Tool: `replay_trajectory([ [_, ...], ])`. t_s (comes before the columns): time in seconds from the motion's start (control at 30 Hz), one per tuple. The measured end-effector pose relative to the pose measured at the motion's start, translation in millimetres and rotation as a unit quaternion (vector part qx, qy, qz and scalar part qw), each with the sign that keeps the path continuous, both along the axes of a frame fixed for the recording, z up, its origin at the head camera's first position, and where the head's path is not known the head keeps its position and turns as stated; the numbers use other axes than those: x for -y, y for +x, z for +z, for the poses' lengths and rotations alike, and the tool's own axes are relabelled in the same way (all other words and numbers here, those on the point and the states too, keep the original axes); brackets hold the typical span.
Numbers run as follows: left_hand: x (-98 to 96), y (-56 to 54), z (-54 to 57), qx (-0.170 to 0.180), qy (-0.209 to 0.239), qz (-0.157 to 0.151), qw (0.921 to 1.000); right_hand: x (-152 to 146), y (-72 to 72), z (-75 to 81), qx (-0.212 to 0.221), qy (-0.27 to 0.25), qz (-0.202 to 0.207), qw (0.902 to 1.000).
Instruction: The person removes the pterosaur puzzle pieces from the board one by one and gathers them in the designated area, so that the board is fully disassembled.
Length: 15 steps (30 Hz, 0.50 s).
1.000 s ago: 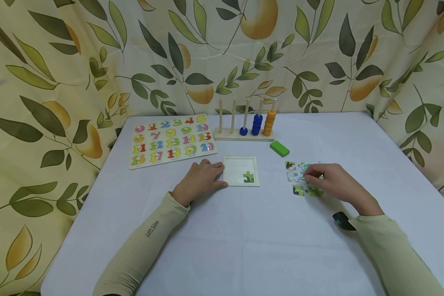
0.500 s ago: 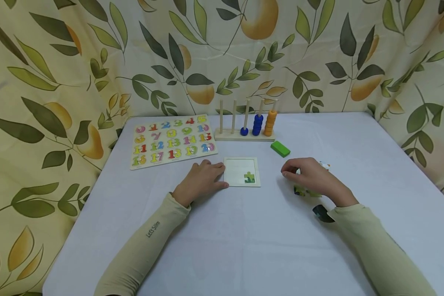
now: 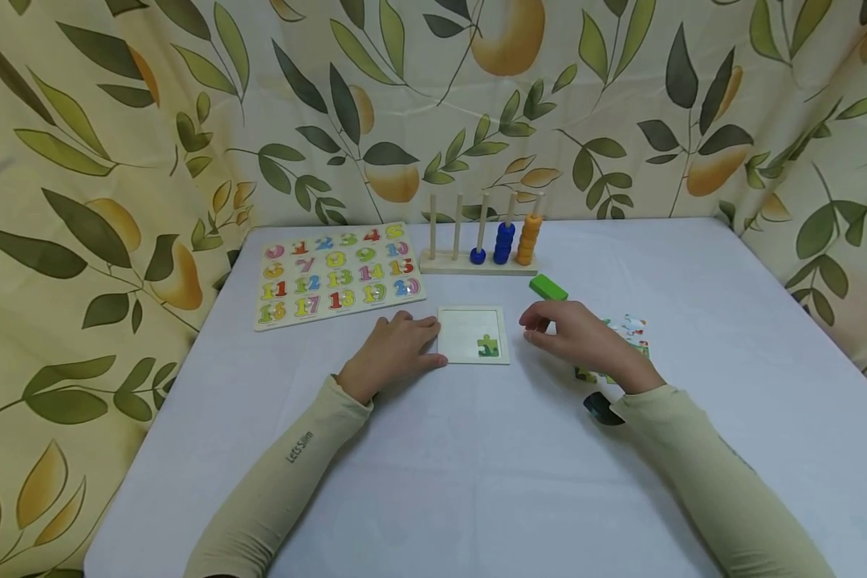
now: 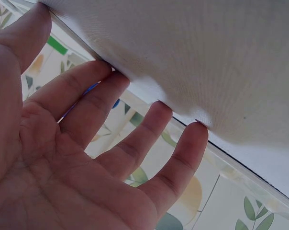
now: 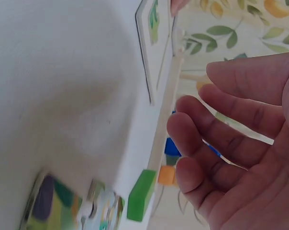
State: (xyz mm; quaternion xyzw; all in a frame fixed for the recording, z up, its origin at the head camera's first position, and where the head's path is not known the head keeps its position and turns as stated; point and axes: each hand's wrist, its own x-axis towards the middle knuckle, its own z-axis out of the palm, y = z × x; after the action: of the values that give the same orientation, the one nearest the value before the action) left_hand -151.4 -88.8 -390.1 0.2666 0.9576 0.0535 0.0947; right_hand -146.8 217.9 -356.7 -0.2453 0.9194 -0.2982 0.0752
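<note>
My left hand (image 3: pixel 393 353) rests on the white table with fingers spread. Its index fingertip and thumb touch the left edge of a small square puzzle tray (image 3: pixel 458 309). In the tray's lower right corner lies one green jigsaw piece (image 3: pixel 487 346). Just right of the tray my right hand (image 3: pixel 574 333) hovers, fingers loosely bent. In the right wrist view the thumb and fingertips (image 5: pixel 180 127) show, and I see nothing held between them. Partly hidden under this hand are several loose jigsaw pieces (image 3: pixel 633 324).
A number board (image 3: pixel 339 277) lies at the back left. Behind the tray stands a peg abacus (image 3: pixel 480 265) with blue and orange beads. A green block (image 3: pixel 548 287) lies near the right hand. A patterned curtain (image 3: pixel 405 104) hangs behind the table.
The right hand has moved left from over the loose jigsaw pieces to beside the tray, uncovering some of them. My left hand, the tray and the piece in it stay put.
</note>
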Motion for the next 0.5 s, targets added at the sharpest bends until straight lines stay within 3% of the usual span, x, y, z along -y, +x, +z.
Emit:
replay_trajectory([
  [0.5, 1.3, 0.0, 0.7, -0.003, 0.001, -0.003, 1.0000, 21, -12.4, -6.0, 0.012, 0.003, 0.019, 0.9997],
])
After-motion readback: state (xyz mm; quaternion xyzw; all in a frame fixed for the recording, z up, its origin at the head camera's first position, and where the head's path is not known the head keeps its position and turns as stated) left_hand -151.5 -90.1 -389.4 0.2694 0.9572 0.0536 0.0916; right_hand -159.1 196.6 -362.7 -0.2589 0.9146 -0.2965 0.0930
